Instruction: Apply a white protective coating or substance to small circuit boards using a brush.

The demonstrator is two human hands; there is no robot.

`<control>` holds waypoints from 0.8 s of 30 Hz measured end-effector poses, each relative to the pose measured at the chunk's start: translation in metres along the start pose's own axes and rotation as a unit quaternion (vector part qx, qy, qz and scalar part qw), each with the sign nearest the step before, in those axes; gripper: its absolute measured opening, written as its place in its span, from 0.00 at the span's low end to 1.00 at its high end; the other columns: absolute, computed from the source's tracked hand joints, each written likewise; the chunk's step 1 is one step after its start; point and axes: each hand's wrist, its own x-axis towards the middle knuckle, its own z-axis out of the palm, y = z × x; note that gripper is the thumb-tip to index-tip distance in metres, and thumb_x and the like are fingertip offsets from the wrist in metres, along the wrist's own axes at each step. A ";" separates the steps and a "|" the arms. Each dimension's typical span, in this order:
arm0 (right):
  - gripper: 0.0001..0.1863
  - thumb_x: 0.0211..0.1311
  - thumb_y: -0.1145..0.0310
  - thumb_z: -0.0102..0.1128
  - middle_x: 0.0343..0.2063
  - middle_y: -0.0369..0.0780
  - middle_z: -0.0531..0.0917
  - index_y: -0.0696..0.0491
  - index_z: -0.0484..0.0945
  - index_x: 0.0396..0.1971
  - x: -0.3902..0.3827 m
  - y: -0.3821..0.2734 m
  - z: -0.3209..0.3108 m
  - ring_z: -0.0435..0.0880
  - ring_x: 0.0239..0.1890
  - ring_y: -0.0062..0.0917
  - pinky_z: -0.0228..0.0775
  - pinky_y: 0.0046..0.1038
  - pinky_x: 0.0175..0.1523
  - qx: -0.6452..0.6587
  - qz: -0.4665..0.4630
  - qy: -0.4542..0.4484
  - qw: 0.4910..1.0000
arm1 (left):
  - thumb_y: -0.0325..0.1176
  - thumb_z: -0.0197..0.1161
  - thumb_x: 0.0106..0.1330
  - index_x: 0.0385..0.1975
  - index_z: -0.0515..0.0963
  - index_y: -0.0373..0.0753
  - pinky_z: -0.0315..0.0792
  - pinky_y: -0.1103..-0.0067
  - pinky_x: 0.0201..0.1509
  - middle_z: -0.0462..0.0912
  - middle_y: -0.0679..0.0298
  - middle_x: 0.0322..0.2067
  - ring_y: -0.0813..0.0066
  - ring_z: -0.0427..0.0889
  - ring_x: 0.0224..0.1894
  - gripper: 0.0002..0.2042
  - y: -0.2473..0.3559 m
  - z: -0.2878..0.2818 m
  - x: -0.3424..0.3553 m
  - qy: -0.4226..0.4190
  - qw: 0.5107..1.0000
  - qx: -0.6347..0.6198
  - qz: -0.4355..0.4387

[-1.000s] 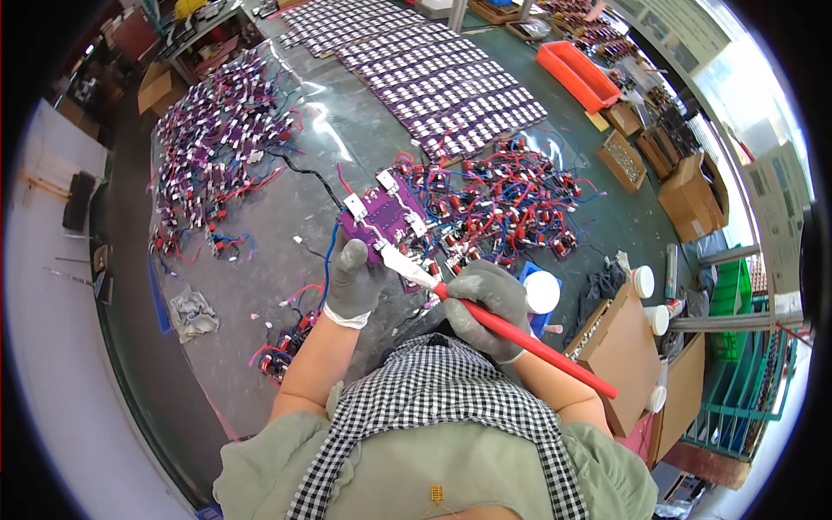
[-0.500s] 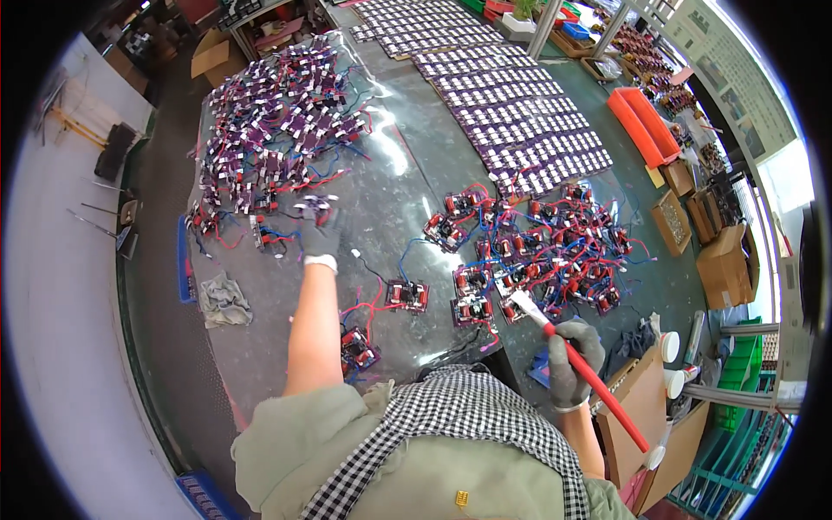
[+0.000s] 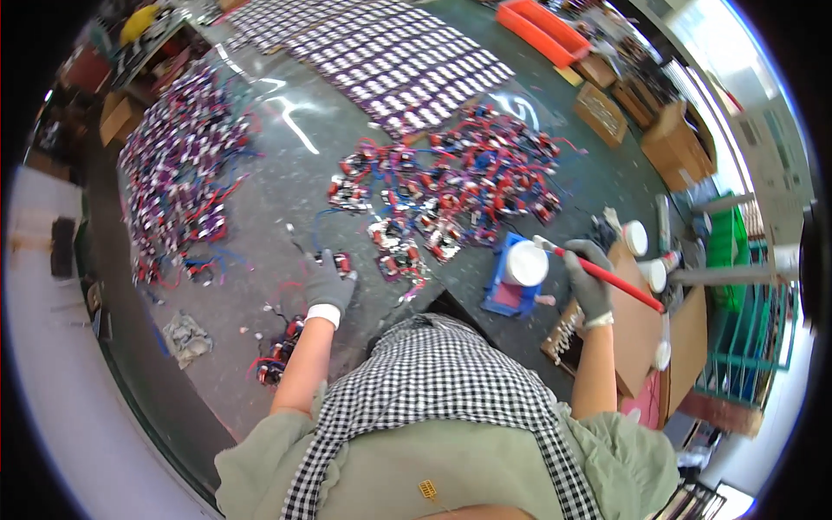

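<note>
My left hand (image 3: 329,290), in a grey glove, is at a small circuit board (image 3: 341,262) with red parts, its thumb and fingers about the board's near edge. My fingers partly cover the board. My right hand (image 3: 591,284), gloved too, grips a brush (image 3: 626,288) with a long red handle. The brush's pale head points left, at the rim of a white tub (image 3: 525,263) on a blue tray (image 3: 504,299). More wired boards (image 3: 282,351) lie beside my left forearm.
A heap of wired boards (image 3: 485,173) lies ahead, with another pile (image 3: 186,165) at the left. Rows of flat panels (image 3: 390,61) cover the far table. A crumpled rag (image 3: 186,338) sits at the left edge. Cardboard boxes (image 3: 678,147) and white tubs (image 3: 635,237) stand at the right.
My left hand has left the far-left pile and come nearer, to the single board. My right hand has brought the brush to the white tub. The view has turned to the right.
</note>
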 end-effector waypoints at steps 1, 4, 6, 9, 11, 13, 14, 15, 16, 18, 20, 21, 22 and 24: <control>0.06 0.55 0.70 0.63 0.31 0.41 0.84 0.56 0.81 0.32 -0.004 0.019 -0.001 0.82 0.37 0.30 0.73 0.31 0.46 -0.019 0.023 -0.027 0.999 | 0.48 0.69 0.56 0.59 0.69 0.39 0.71 0.62 0.59 0.70 0.45 0.57 0.48 0.74 0.58 0.33 0.007 0.000 0.003 -0.001 1.000 -0.002 0.015; 0.05 0.52 0.68 0.64 0.25 0.39 0.84 0.50 0.83 0.29 -0.015 0.055 0.010 0.80 0.32 0.34 0.72 0.35 0.41 -0.114 -0.123 -0.076 0.983 | 0.51 0.70 0.53 0.66 0.63 0.42 0.69 0.60 0.62 0.57 0.42 0.66 0.44 0.70 0.61 0.40 0.019 -0.008 0.017 -0.104 0.993 0.001 -0.060; 0.06 0.51 0.64 0.66 0.26 0.37 0.85 0.47 0.84 0.29 -0.015 0.070 0.018 0.79 0.32 0.35 0.70 0.37 0.39 -0.170 -0.174 -0.111 0.964 | 0.48 0.71 0.54 0.59 0.68 0.44 0.72 0.61 0.58 0.67 0.44 0.58 0.46 0.74 0.58 0.33 0.020 -0.013 0.024 -0.113 0.990 -0.016 -0.078; 0.06 0.54 0.64 0.63 0.25 0.33 0.83 0.43 0.84 0.32 -0.014 0.093 0.030 0.78 0.36 0.30 0.68 0.35 0.43 -0.312 -0.230 -0.109 0.915 | 0.47 0.71 0.54 0.55 0.69 0.43 0.74 0.60 0.55 0.69 0.44 0.55 0.46 0.77 0.54 0.31 0.010 -0.006 0.038 -0.145 0.986 -0.042 -0.070; 0.08 0.53 0.65 0.64 0.25 0.33 0.83 0.44 0.83 0.34 -0.018 0.090 0.027 0.78 0.35 0.30 0.68 0.34 0.42 -0.338 -0.271 -0.102 0.896 | 0.46 0.71 0.53 0.49 0.71 0.42 0.76 0.62 0.49 0.77 0.47 0.46 0.51 0.82 0.45 0.27 -0.022 0.026 0.044 -0.071 0.993 -0.036 -0.082; 0.09 0.53 0.66 0.64 0.25 0.32 0.82 0.44 0.82 0.36 -0.024 0.085 0.024 0.78 0.34 0.29 0.69 0.34 0.41 -0.357 -0.318 -0.095 0.873 | 0.46 0.68 0.58 0.45 0.73 0.41 0.77 0.66 0.46 0.82 0.54 0.38 0.60 0.84 0.39 0.21 -0.078 0.058 0.055 -0.033 0.962 -0.246 -0.114; 0.11 0.52 0.67 0.65 0.26 0.33 0.82 0.46 0.82 0.38 -0.030 0.084 0.019 0.78 0.33 0.30 0.69 0.34 0.41 -0.309 -0.306 -0.060 0.898 | 0.46 0.68 0.58 0.45 0.73 0.41 0.77 0.66 0.46 0.82 0.54 0.38 0.60 0.84 0.39 0.21 -0.090 0.057 0.055 -0.029 0.962 -0.245 -0.119; 0.14 0.51 0.68 0.66 0.27 0.33 0.83 0.47 0.82 0.40 -0.033 0.080 0.014 0.78 0.31 0.30 0.70 0.34 0.40 -0.258 -0.292 -0.026 0.921 | 0.45 0.65 0.62 0.44 0.74 0.41 0.77 0.68 0.44 0.83 0.58 0.35 0.64 0.84 0.37 0.17 -0.100 0.053 0.054 0.043 0.893 -0.430 -0.129; 0.14 0.52 0.70 0.66 0.29 0.38 0.83 0.52 0.82 0.41 -0.032 0.062 0.008 0.81 0.31 0.30 0.73 0.32 0.41 -0.221 -0.310 0.001 0.925 | 0.44 0.61 0.66 0.42 0.75 0.42 0.77 0.70 0.42 0.84 0.62 0.32 0.68 0.83 0.35 0.13 -0.109 0.048 0.050 0.119 0.784 -0.594 -0.134; 0.13 0.55 0.71 0.65 0.31 0.39 0.84 0.54 0.81 0.41 -0.039 0.055 -0.001 0.82 0.32 0.27 0.74 0.29 0.42 -0.089 -0.177 0.028 0.980 | 0.40 0.56 0.71 0.43 0.76 0.41 0.77 0.73 0.42 0.84 0.64 0.33 0.72 0.83 0.36 0.11 -0.023 -0.055 0.039 0.036 0.675 -0.724 -0.143; 0.09 0.59 0.74 0.64 0.34 0.40 0.84 0.58 0.81 0.39 -0.034 0.010 -0.005 0.82 0.35 0.19 0.74 0.21 0.42 0.167 0.002 0.021 0.986 | 0.42 0.55 0.71 0.44 0.77 0.41 0.76 0.80 0.34 0.84 0.67 0.32 0.79 0.82 0.32 0.12 0.031 -0.139 0.013 -0.010 0.572 -0.812 -0.115; 0.09 0.59 0.74 0.64 0.34 0.40 0.84 0.58 0.81 0.39 -0.029 -0.008 -0.005 0.82 0.35 0.19 0.74 0.21 0.42 0.174 -0.003 0.015 0.985 | 0.42 0.55 0.71 0.44 0.77 0.41 0.76 0.80 0.34 0.84 0.67 0.32 0.79 0.82 0.32 0.12 0.036 -0.153 0.010 0.000 0.575 -0.810 -0.117; 0.09 0.58 0.75 0.65 0.34 0.39 0.84 0.59 0.81 0.38 -0.023 -0.022 -0.005 0.81 0.35 0.17 0.73 0.20 0.42 0.247 -0.028 -0.009 0.969 | 0.44 0.54 0.71 0.45 0.77 0.40 0.74 0.83 0.30 0.83 0.68 0.32 0.82 0.81 0.30 0.14 0.039 -0.165 0.009 -0.093 0.600 -0.792 -0.058; 0.08 0.56 0.77 0.66 0.32 0.37 0.82 0.58 0.81 0.36 -0.014 -0.055 0.000 0.79 0.34 0.17 0.72 0.20 0.41 0.352 -0.038 -0.047 0.934 | 0.45 0.53 0.71 0.46 0.77 0.39 0.72 0.87 0.26 0.83 0.70 0.32 0.86 0.80 0.27 0.16 0.047 -0.183 0.004 -0.181 0.621 -0.762 0.002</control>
